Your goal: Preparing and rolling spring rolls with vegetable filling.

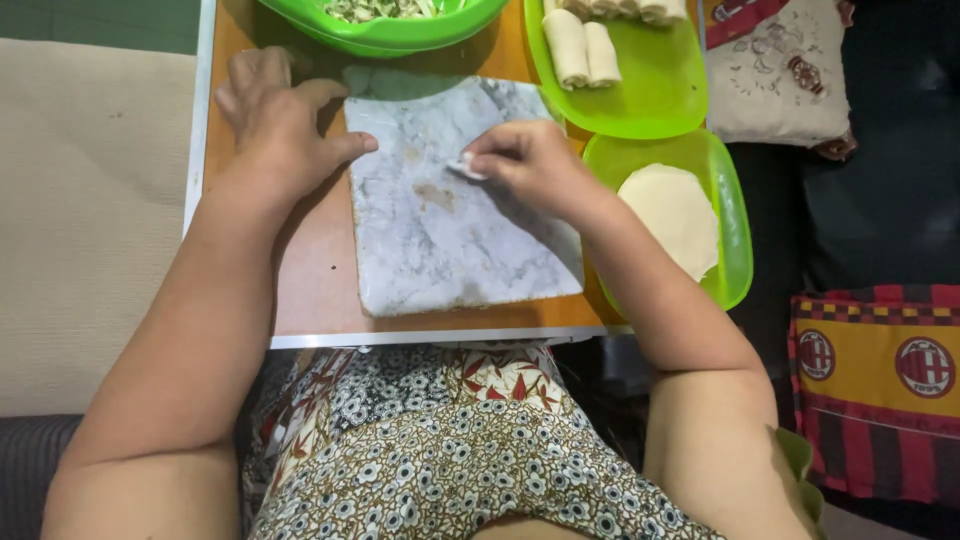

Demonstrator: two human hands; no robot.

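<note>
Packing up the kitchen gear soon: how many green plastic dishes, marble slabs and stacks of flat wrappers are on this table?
Green plastic dishes: 3 (bowl, tray, tray)
Marble slabs: 1
Stacks of flat wrappers: 1
Total: 5

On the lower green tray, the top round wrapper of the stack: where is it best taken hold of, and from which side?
Probably at its left rim, reached from the marble board side. The round wrapper lies flat on the stack in the green tray, so only a thin edge can be pinched and peeled up. The right hand is nearest that edge, while the tray's raised wall blocks the far side.
</note>
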